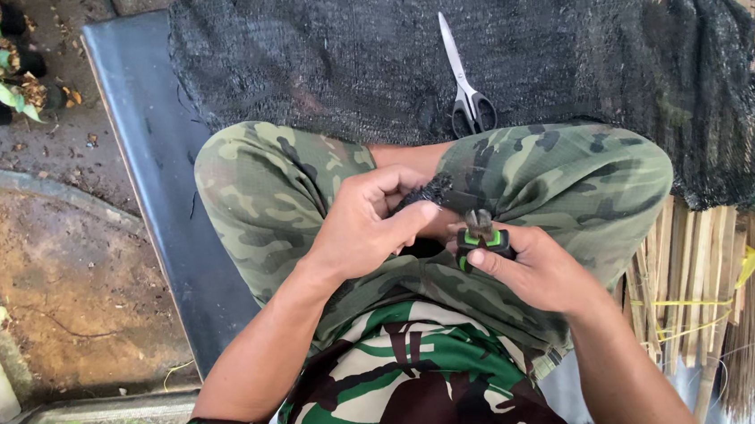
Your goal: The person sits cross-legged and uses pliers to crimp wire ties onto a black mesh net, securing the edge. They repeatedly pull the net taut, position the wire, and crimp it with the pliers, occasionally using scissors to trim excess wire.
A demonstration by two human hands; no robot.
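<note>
A seated person's camouflage shirt [392, 390] fills the foreground; above it the left hand [365, 222] pinches a dark scrap of mesh [430, 190] over the lap. The right hand [534, 267] grips green-handled pliers [483, 235] just beside the scrap. Scissors [466, 79] lie unused on black netting [472, 43] beyond, which looks mostly unworked.

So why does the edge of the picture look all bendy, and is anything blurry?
Head view: the wide lens bows the black mat's edge; soft daylight, no harsh shadows or glare; left hand, right hand with the green-and-black pliers and the scissors look sharp; the bottom-left corner is slightly smeared.
</note>
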